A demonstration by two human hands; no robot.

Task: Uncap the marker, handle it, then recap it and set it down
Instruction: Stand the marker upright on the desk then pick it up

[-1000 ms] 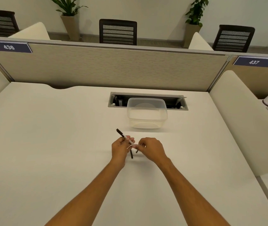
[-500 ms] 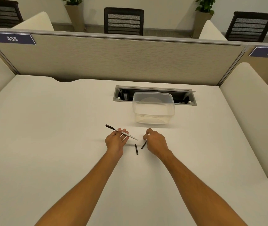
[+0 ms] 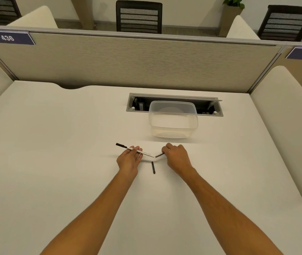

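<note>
Holding marker in left hand, right hand pinching cap. Misalignment risks missed recapping; loose black piece on desk may roll

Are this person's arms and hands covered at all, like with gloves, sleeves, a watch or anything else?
Nothing covers them. Both forearms are bare from the bottom edge of the picture to the wrists, with no sleeve in sight. The left hand and the right hand wear no gloves. No watch or bracelet shows on either wrist, and no ring or marking can be made out on the visible fingers.
</note>
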